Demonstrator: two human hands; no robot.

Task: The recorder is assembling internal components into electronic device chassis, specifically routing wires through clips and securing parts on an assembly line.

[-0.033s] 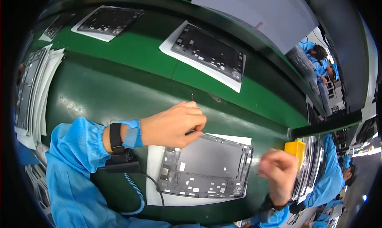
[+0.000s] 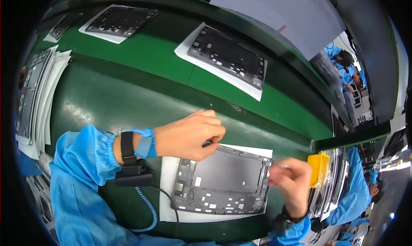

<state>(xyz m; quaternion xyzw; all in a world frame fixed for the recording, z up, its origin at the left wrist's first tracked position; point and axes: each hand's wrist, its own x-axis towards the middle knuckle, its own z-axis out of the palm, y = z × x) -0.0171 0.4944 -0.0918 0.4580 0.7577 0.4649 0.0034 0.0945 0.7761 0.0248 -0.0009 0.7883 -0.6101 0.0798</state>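
A grey tablet-sized frame [image 2: 223, 177], dotted with small white patches and cutouts, lies on a white sheet [image 2: 168, 194] in front of me. My left hand [image 2: 193, 134] is curled closed over its upper left edge. Something slim and dark shows between those fingers, and a thin tip sticks up beyond the knuckles; its kind is unclear. At the frame's right edge, my right hand [image 2: 294, 181] is pinched closed. A small light bit shows near its fingertips, too blurred to name.
More frames on white sheets rest on the green ledge, one of them a dark frame [image 2: 227, 55]. A stack of frames and sheets [image 2: 36, 96] stands left. A yellow bin [image 2: 317, 169] sits right, beside piled frames. A coiled blue cord [image 2: 148, 209] hangs near my left wrist.
My right hand has moved left, from beside the yellow bin to the right edge of the frame. My left hand stays nearly where it was, still closed.
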